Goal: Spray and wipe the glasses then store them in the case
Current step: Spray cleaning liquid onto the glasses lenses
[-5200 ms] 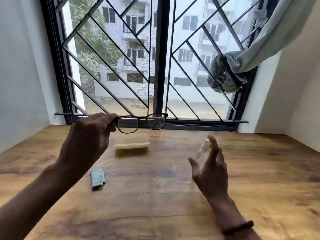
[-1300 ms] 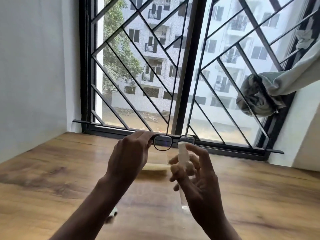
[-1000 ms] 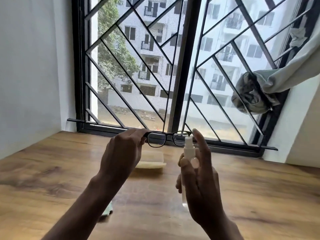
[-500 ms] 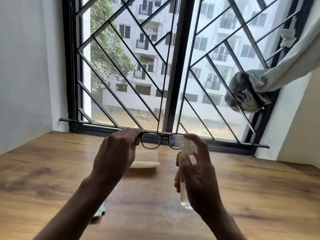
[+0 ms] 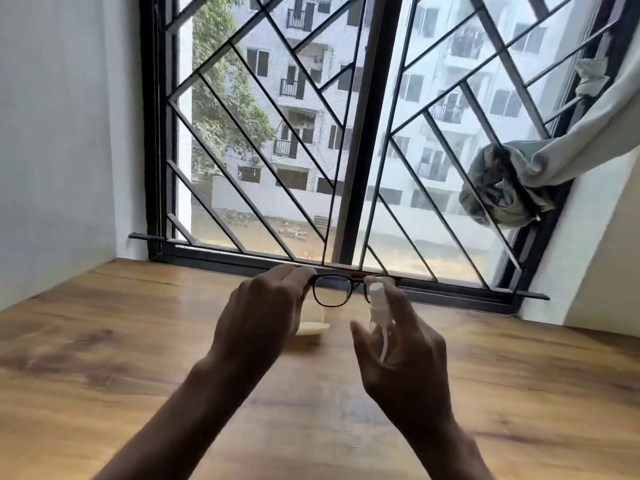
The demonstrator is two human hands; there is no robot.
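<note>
- Your left hand (image 5: 263, 317) held the glasses (image 5: 331, 292) in the air above the far part of the tabletop (image 5: 104, 341). Its fingers (image 5: 287, 277) pinched the left end of the dark frame.
- Your right hand (image 5: 405, 355) gripped the clear spray bottle (image 5: 379, 318) upright. The fingers were curled round it, the forefinger lay over the white nozzle, and the nozzle covered part of the right lens.
- The pale case (image 5: 313, 328) lay near the tabletop's far edge, partly hidden behind your left hand.
- A barred window (image 5: 367, 133) stood beyond that edge, with a knotted curtain (image 5: 502, 192) at its right side.
</note>
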